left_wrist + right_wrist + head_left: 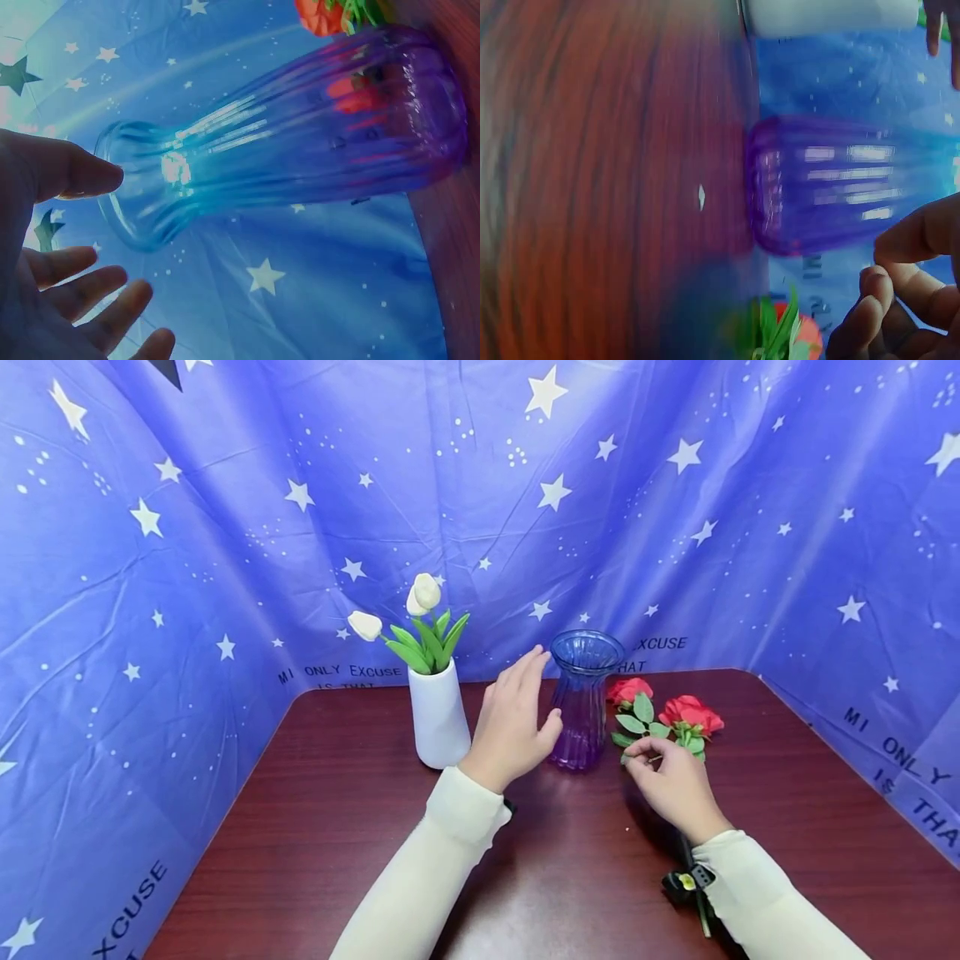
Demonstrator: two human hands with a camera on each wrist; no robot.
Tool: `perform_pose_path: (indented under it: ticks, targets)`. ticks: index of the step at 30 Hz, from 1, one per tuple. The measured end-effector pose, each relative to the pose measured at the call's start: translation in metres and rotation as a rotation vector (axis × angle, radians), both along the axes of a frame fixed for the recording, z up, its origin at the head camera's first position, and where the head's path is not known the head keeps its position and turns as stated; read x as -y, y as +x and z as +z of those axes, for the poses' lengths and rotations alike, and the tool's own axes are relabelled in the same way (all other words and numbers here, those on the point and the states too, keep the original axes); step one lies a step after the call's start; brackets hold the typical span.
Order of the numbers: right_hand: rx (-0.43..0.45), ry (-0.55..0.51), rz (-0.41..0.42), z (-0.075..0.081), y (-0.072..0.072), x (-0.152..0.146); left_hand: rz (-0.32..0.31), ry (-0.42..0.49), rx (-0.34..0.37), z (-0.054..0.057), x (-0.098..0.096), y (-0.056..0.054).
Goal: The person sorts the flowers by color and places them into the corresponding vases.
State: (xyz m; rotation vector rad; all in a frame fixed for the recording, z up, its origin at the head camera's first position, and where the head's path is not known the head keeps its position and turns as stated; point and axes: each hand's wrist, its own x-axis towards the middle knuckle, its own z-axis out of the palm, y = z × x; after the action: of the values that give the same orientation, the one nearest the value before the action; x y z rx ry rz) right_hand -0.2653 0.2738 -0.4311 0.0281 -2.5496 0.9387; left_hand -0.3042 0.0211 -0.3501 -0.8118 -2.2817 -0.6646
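A ribbed glass vase (579, 714), blue at the rim and purple at the base, stands upright near the table's back edge. My left hand (513, 718) is beside it on the left, fingers extended; in the left wrist view the thumb overlaps the vase's rim, and contact cannot be told. To the vase's right, two red roses (692, 716) with green leaves lie on the table. In front of them is my right hand (675, 785), fingers curled and thumb and fingertips together. The right wrist view shows nothing between those fingertips (876, 281).
A white vase (438, 717) holding white tulips (425, 593) stands behind and left of my left hand. A green stem (702, 914) extends beneath my right wrist. Blue star-printed cloth (465, 502) hangs around the dark red table (337, 827). A small white speck lies on the tabletop.
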Motion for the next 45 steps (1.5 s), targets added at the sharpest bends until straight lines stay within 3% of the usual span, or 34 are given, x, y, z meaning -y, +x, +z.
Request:
perform_pose_path:
  ticks: [6,12,24,45]
  targets:
    - [0.072,0.032,-0.050,-0.007,-0.004,-0.022,0.009,-0.073,-0.070,-0.001,-0.013,-0.003]
    - [0.113,0.052,-0.052,-0.013,-0.006,-0.034,0.025,-0.122,-0.088,-0.005,-0.015,-0.002]
    - [0.169,0.102,-0.062,-0.022,-0.005,-0.049,0.018,-0.112,-0.055,-0.009,-0.016,-0.005]
    - [0.316,0.101,-0.099,-0.019,-0.007,-0.063,0.001,-0.133,0.001,-0.007,-0.015,-0.002]
